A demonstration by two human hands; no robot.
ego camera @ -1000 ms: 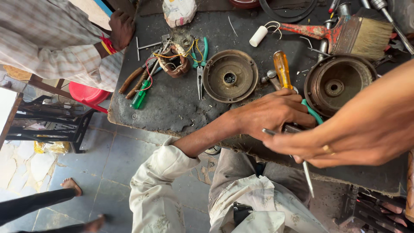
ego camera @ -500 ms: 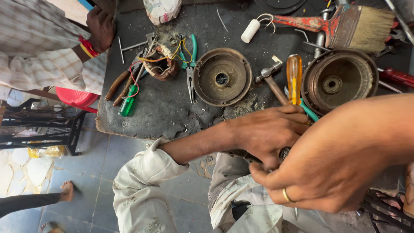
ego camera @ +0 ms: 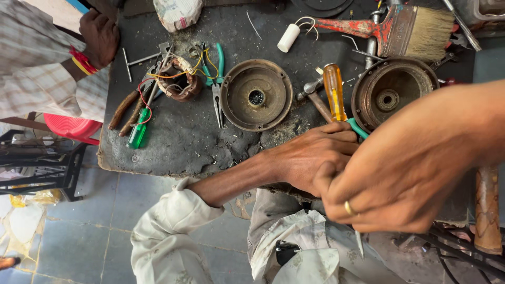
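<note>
Two hands meet at the bench edge, over the lap. Left hand (ego camera: 315,160) is curled shut, fingers wrapped round something with a teal handle (ego camera: 358,129) that pokes out toward the right-hand housing. Right hand (ego camera: 400,184), ring on one finger, is closed down in a pinch against the left fist; a thin metal blade (ego camera: 359,243) sticks out below it, pointing at the lap. Whether handle and blade are one tool cannot be told: the grip hides the join. Holding it fist against fist, close to the body, reads as bracing a small part while force goes on.

Count on the bench (ego camera: 173,142):
- round metal housings: 2, one (ego camera: 256,94) mid-bench, one (ego camera: 394,94) to the right, both open side up, so the insides can be got at.
- screwdrivers: 2, amber (ego camera: 333,89) between the housings, green (ego camera: 138,134) near the left edge.
- pliers (ego camera: 217,73), teal grips: 1.
- copper coil (ego camera: 179,79) with loose red and yellow leads: 1.
- paintbrush (ego camera: 405,31), red handle: 1, at the far edge.
- white cylinder (ego camera: 288,38) with wire leads: 1.

Another person's hand (ego camera: 100,34) rests on the far left corner, bangles at the wrist.
</note>
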